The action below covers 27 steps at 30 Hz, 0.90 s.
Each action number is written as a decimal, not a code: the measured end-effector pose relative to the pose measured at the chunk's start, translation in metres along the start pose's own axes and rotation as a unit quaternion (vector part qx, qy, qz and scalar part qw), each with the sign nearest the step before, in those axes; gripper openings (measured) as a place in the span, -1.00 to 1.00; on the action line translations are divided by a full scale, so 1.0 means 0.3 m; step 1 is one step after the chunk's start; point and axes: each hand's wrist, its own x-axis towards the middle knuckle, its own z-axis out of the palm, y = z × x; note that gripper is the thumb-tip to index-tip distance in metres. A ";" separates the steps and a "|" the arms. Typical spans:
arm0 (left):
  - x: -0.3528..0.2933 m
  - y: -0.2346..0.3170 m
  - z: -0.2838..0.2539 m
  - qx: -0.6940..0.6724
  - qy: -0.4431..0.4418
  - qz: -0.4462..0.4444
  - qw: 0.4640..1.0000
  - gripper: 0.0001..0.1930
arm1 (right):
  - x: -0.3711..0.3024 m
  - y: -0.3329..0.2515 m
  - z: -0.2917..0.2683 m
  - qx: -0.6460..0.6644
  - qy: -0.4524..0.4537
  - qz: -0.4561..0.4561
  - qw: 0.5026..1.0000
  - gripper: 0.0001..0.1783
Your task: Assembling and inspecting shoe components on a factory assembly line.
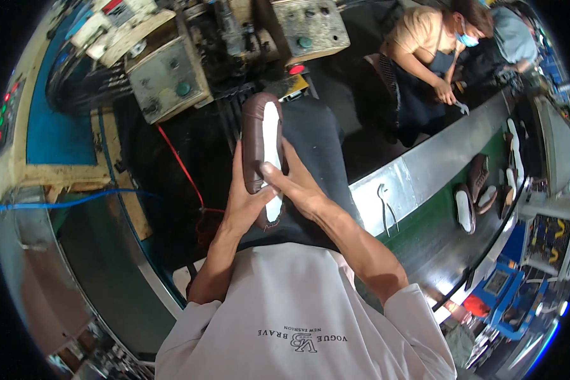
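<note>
A brown leather shoe upper (pixel 253 136) is held sole side up above my lap, its toe pointing away from me. A white insole (pixel 270 136) runs along its underside, and the leather edge near my body looks ragged. My left hand (pixel 239 197) wraps the left side of the shoe upper. My right hand (pixel 297 182) grips the opposite side, its thumb pressing on the white insole. What is inside the shoe upper is hidden.
Ahead stands a machine with control boxes (pixel 164 85) and a red button (pixel 296 68). To my right, pliers (pixel 384 206) lie at the metal ledge of a green conveyor (pixel 418 244) carrying several shoe parts (pixel 464 206). Beyond, a co-worker (pixel 424 50) holds a wrench (pixel 463 107).
</note>
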 end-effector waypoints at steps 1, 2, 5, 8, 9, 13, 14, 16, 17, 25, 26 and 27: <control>-0.026 -0.005 -0.018 0.014 0.015 0.001 1.000 0.17 | 0.026 -0.012 0.033 -0.073 -0.008 -0.025 0.997 0.19; -0.044 0.006 -0.038 0.031 0.031 0.004 0.999 0.18 | 0.052 0.013 0.063 -0.114 0.000 -0.063 0.991 0.09; -0.137 -0.019 -0.150 -0.084 0.102 -0.022 0.991 0.13 | 0.119 0.085 0.077 -0.034 -0.115 0.027 0.992 -0.04; -0.258 -0.077 -0.297 -0.200 0.227 -0.062 0.951 0.01 | 0.089 0.139 0.043 -0.066 -0.103 0.072 0.990 -0.23; -0.297 -0.085 -0.365 -0.228 0.263 -0.083 0.934 -0.06 | 0.052 0.097 0.026 -0.022 -0.084 0.110 0.990 -0.29; -0.468 -0.173 -0.834 -0.189 0.435 -0.107 0.874 -0.10 | -0.035 0.140 -0.130 0.015 0.020 0.143 0.989 -0.33; -0.515 -0.206 -0.973 -0.025 0.508 -0.038 0.860 -0.08 | -0.052 0.161 -0.156 0.017 0.040 0.141 0.989 -0.36; -0.624 -0.214 -1.250 0.206 0.579 -0.033 0.788 -0.09 | -0.068 0.192 -0.202 0.036 0.040 0.143 0.988 -0.37; -0.669 -0.185 -1.386 0.300 0.572 -0.079 0.759 -0.13 | -0.075 0.204 -0.206 0.049 0.041 0.149 0.987 -0.37; 0.129 -0.083 -1.196 0.237 0.240 -0.146 0.930 -0.40 | -0.199 0.158 -0.416 0.059 0.225 0.045 0.972 -0.36; 0.218 -0.098 -1.044 0.183 0.178 -0.098 0.962 -0.44 | -0.248 0.189 -0.478 0.042 0.260 0.037 0.964 -0.36; 0.286 -0.136 -0.875 0.113 0.105 -0.062 0.986 -0.48 | -0.308 0.266 -0.573 0.048 0.277 0.027 0.959 -0.37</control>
